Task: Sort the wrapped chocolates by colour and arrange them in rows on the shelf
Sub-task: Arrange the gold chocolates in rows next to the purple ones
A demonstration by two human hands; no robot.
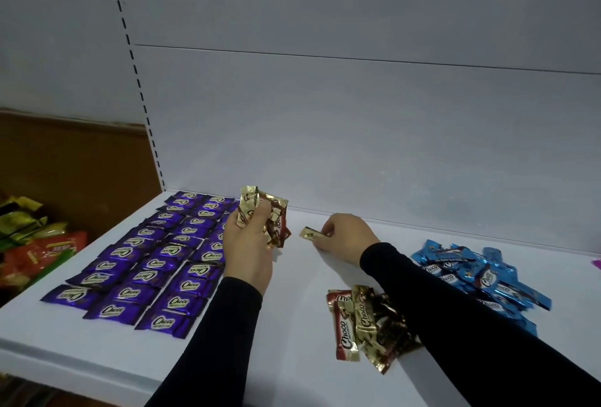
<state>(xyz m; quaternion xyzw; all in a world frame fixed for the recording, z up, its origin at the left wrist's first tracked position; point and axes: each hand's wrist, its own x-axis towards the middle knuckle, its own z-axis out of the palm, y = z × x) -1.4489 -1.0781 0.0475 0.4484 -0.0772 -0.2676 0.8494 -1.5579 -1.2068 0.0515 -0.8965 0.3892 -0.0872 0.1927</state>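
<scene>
Purple wrapped chocolates [153, 260] lie in three neat rows on the left of the white shelf [292, 276]. My left hand [248, 244] grips a bunch of gold and brown chocolates [271, 216] above the shelf, just right of the purple rows. My right hand [348, 237] pinches a single gold chocolate [310, 233] close to the shelf near its back. A loose pile of gold and brown chocolates [367, 325] lies under my right forearm. A heap of blue chocolates [478, 276] lies at the right.
The shelf's white back panel [357, 130] rises right behind the hands, with a slotted upright [143, 107] at its left. Lower left, beyond the shelf's edge, sit red, green and yellow snack packets [35, 240]. A small pink scrap [596, 263] shows at the far right.
</scene>
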